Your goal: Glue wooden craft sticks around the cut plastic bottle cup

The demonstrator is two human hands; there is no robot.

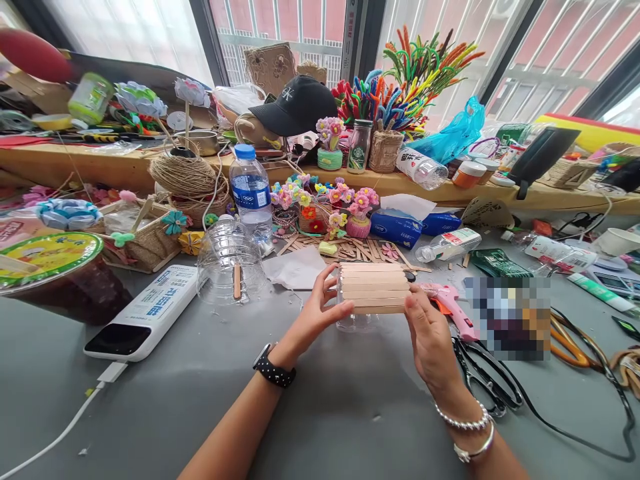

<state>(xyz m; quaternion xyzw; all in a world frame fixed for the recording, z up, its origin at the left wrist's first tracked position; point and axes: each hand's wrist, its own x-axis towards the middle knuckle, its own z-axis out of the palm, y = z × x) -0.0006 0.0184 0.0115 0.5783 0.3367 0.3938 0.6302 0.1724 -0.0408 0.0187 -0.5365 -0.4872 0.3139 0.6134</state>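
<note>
Between my two hands is a clear plastic bottle piece with a row of flat wooden craft sticks lying side by side across it. My left hand grips its left end, the thumb along the lower stick. At the right end, the fingers of my right hand close on the stick edges. Just right of that hand lies a pink hot glue gun, partly hidden. Black-handled scissors rest below it. Behind the held piece, loose craft sticks are scattered on the grey table.
Left of my hands are a cut clear plastic bottle with one stick on it, a white power bank and a lidded drink cup. A water bottle stands behind. A black cable curves at right.
</note>
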